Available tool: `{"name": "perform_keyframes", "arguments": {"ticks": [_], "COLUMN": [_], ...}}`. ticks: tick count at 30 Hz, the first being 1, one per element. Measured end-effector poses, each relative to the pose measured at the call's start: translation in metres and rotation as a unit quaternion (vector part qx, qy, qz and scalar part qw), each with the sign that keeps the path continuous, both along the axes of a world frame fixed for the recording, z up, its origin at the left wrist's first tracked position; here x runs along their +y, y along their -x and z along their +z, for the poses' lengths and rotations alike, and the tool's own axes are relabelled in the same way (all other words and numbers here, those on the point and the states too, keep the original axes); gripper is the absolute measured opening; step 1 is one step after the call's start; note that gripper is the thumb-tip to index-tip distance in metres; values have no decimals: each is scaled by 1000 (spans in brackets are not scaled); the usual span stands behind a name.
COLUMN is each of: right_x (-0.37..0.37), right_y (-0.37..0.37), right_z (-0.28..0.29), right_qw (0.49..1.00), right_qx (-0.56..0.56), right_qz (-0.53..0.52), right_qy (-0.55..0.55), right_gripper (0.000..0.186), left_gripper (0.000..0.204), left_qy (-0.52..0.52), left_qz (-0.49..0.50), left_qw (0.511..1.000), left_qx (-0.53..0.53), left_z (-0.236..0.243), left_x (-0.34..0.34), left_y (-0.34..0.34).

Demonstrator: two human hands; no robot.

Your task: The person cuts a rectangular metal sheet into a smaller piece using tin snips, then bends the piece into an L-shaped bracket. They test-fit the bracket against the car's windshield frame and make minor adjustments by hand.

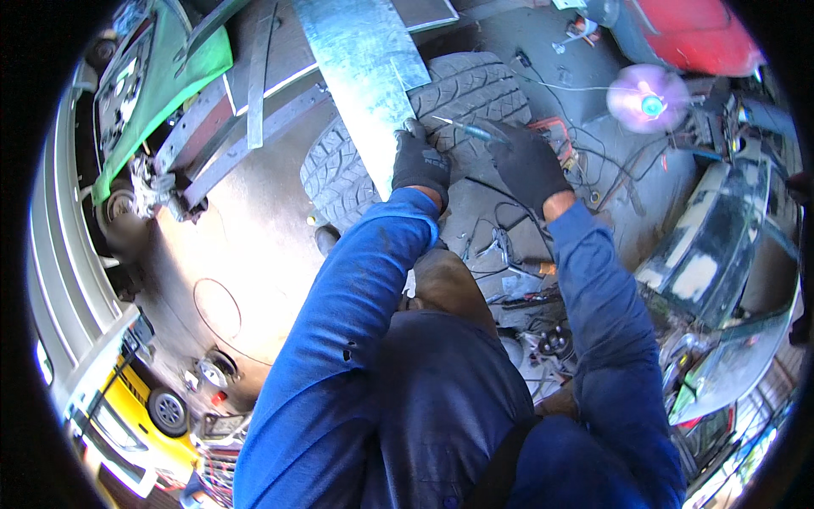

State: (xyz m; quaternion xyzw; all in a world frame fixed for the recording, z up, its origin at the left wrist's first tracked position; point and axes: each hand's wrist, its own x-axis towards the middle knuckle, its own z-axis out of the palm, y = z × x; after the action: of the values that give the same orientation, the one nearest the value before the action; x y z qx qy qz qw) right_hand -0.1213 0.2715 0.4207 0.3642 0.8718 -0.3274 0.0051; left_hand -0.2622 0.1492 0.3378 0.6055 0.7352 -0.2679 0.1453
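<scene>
A long, shiny bare metal sheet [360,68] slopes from the top of the view down to my left hand. My left hand [421,161], in a dark glove, is closed on the sheet's right edge near its lower end. My right hand [527,168], gloved as well, grips a slim screwdriver-like tool [479,131] with a teal handle. Its thin shaft points left, and the tip is a little right of the sheet, apart from it. Behind both hands lies a large treaded tyre [479,89], partly covered by the sheet.
A narrow metal strip [259,89] lies on a dark board at upper left, near a green panel [208,59]. Cables and tools [509,254] litter the floor at right. A spinning fan [649,102] and a patchy car body panel [708,242] stand farther right. A yellow vehicle [140,411] is lower left.
</scene>
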Motion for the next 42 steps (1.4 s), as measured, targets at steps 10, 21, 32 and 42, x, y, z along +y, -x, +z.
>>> {"name": "perform_keyframes", "arguments": {"ticks": [10,21,32,42], "right_x": [57,71,70,73], "right_y": [70,103,124,118], "right_z": [-10,-31,-28,-10], "right_qw": [951,918,894,917], "right_qx": [-138,-181,-135,-155], "right_qz": [242,313,378,340], "right_qy": [-133,-164,-200,-143], "right_gripper": [40,41,34,35], "left_gripper": [66,51,59,45], "left_qy": [-48,-25,-5,-64], "left_qz": [222,138,139,244], "left_qw": [966,987,988,963], "left_qx": [-122,-72,-61,-92], "left_z": [31,38,42,15], "left_x": [-9,-8,-4,-4], "left_y": [-1,-5,-6,-9]}}
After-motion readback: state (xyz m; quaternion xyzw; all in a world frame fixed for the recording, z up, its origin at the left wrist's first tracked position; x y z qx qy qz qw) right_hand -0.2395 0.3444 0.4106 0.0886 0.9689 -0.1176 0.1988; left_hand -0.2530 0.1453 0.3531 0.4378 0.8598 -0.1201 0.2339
